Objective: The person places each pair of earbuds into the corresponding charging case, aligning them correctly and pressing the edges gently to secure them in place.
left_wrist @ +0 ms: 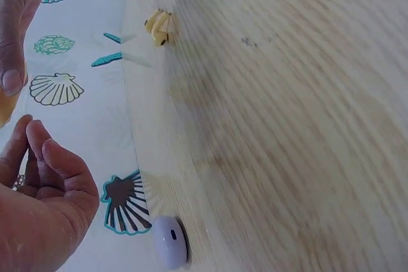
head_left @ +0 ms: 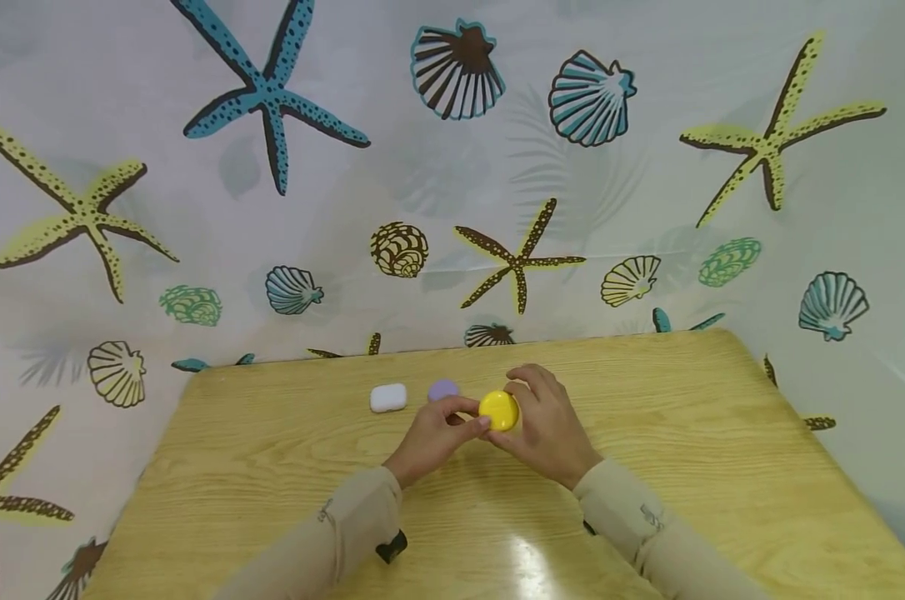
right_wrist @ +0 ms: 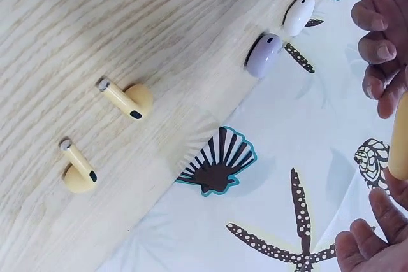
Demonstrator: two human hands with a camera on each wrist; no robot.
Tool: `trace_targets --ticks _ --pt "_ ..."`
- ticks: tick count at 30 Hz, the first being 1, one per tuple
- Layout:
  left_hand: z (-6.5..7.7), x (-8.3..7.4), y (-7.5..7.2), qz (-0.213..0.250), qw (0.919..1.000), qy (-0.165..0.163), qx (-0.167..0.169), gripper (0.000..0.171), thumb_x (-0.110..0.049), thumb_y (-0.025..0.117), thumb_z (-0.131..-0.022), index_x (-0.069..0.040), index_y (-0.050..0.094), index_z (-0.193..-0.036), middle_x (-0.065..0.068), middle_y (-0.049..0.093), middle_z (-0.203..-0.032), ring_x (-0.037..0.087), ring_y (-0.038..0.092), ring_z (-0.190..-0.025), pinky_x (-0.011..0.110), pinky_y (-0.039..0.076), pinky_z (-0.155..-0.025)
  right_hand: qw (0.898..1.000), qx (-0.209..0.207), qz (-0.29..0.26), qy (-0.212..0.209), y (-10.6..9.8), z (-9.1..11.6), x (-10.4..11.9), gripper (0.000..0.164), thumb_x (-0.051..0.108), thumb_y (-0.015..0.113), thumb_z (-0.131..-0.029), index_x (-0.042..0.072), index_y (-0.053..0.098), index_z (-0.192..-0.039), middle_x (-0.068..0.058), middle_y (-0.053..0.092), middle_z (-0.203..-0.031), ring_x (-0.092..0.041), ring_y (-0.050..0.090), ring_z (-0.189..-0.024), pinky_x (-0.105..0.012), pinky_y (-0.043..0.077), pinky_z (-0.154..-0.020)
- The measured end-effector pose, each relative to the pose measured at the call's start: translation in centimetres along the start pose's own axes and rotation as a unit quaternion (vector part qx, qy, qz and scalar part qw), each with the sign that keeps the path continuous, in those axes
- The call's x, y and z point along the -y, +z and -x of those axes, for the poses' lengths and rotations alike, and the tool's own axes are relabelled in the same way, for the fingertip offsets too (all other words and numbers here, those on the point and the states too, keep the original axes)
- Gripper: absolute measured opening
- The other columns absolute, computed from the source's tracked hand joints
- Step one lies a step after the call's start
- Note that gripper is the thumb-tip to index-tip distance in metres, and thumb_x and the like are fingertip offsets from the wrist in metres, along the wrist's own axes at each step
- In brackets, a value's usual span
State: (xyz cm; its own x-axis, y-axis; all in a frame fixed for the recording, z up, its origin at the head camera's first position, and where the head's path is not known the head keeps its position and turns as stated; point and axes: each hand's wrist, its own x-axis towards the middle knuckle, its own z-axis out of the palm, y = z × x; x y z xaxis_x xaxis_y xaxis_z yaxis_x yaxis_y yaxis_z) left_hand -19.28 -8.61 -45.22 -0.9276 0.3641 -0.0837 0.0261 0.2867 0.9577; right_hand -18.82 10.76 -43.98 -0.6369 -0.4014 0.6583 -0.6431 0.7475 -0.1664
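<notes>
Both hands hold a round yellow earbud case (head_left: pixel 500 411) over the back middle of the table. My left hand (head_left: pixel 430 437) pinches its left side between thumb and fingers. On the other side, the right hand (head_left: pixel 553 429) grips the case with thumb and curled fingers. In the right wrist view the case (right_wrist: pixel 400 141) shows only partly at the edge. Two yellow earbuds, one earbud (right_wrist: pixel 126 99) and the other (right_wrist: pixel 79 169), lie apart on the table; the hands hide them in the head view.
A purple rounded case (head_left: pixel 443 389) lies just behind the left hand. Left of it is a white rounded case (head_left: pixel 388 398). The wooden table (head_left: pixel 272 483) ends at a patterned cloth (head_left: pixel 347 183) with starfish and shells.
</notes>
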Motion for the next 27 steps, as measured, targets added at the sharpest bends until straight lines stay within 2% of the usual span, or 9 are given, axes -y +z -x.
trace_targets --ticks 4,7,9,12,14,15,20,27 --pt "0.1 -0.4 0.3 0.008 1.0 0.003 0.002 0.032 -0.037 0.068 -0.087 -0.013 0.067 -0.108 0.006 0.066 -0.105 0.013 0.059 -0.082 0.028 0.048 -0.072 1.0 -0.007 -0.005 -0.006 -0.3 0.0 0.4 0.058 0.038 0.09 -0.059 0.0 0.063 -0.094 -0.016 0.061 -0.109 -0.034 0.057 -0.109 -0.05 0.049 -0.093" --pt "0.3 -0.5 0.3 -0.009 0.9999 0.01 -0.008 0.031 -0.036 0.07 -0.086 -0.014 0.067 -0.107 0.005 0.065 -0.105 0.013 0.058 -0.086 0.027 0.048 -0.071 0.998 0.028 -0.062 0.014 -0.9 0.2 0.4 0.053 0.033 0.088 -0.066 0.001 0.062 -0.099 -0.016 0.06 -0.115 -0.034 0.056 -0.112 -0.05 0.049 -0.094" --pt "0.5 -0.5 0.1 -0.022 0.9995 0.015 -0.017 0.028 -0.034 0.07 -0.087 -0.015 0.067 -0.107 0.003 0.064 -0.107 0.013 0.057 -0.088 0.027 0.049 -0.072 0.988 0.065 -0.132 0.043 -1.5 0.1 0.4 0.043 0.027 0.083 -0.074 0.002 0.062 -0.103 -0.015 0.059 -0.119 -0.033 0.055 -0.115 -0.05 0.049 -0.095" --pt "0.8 -0.4 -0.1 -0.037 0.9986 0.026 -0.029 0.025 -0.029 0.069 -0.088 -0.013 0.068 -0.107 0.005 0.064 -0.108 0.015 0.057 -0.089 0.025 0.05 -0.072 0.966 0.109 -0.221 0.083 -2.2 0.0 0.1 0.027 0.017 0.073 -0.084 0.005 0.063 -0.106 -0.014 0.058 -0.124 -0.032 0.055 -0.118 -0.05 0.048 -0.096" --pt "1.0 -0.4 -0.2 -0.036 0.9984 0.029 -0.033 0.025 -0.026 0.07 -0.088 -0.011 0.068 -0.108 0.007 0.064 -0.108 0.015 0.057 -0.089 0.024 0.05 -0.072 0.956 0.122 -0.248 0.097 -2.5 -0.2 0.0 0.018 0.014 0.068 -0.089 0.006 0.065 -0.105 -0.013 0.059 -0.124 -0.032 0.056 -0.118 -0.05 0.048 -0.095" --pt "1.0 -0.4 -0.2 -0.034 0.9984 0.031 -0.034 0.025 -0.025 0.07 -0.088 -0.01 0.068 -0.108 0.008 0.064 -0.108 0.016 0.058 -0.089 0.024 0.05 -0.072 0.955 0.126 -0.251 0.099 -2.5 -0.3 0.0 0.016 0.014 0.066 -0.09 0.006 0.066 -0.104 -0.013 0.06 -0.123 -0.031 0.057 -0.117 -0.049 0.049 -0.095" --pt "1.2 -0.5 -0.2 -0.027 0.9982 0.041 -0.035 0.027 -0.025 0.07 -0.087 -0.011 0.068 -0.11 0.009 0.064 -0.108 0.017 0.058 -0.09 0.023 0.05 -0.073 0.957 0.126 -0.242 0.097 -2.2 -0.6 0.1 0.011 0.012 0.063 -0.092 0.005 0.067 -0.099 -0.013 0.06 -0.12 -0.03 0.058 -0.114 -0.046 0.052 -0.091" --pt "1.3 -0.7 -0.3 -0.05 0.9966 0.056 -0.034 0.025 -0.021 0.072 -0.086 -0.009 0.067 -0.107 0.009 0.064 -0.105 0.016 0.057 -0.087 0.021 0.05 -0.069 0.964 0.126 -0.221 0.076 -1.8 -1.1 0.8 0.009 0.008 0.057 -0.095 0.002 0.063 -0.095 -0.015 0.055 -0.115 -0.027 0.057 -0.108 -0.039 0.052 -0.087"
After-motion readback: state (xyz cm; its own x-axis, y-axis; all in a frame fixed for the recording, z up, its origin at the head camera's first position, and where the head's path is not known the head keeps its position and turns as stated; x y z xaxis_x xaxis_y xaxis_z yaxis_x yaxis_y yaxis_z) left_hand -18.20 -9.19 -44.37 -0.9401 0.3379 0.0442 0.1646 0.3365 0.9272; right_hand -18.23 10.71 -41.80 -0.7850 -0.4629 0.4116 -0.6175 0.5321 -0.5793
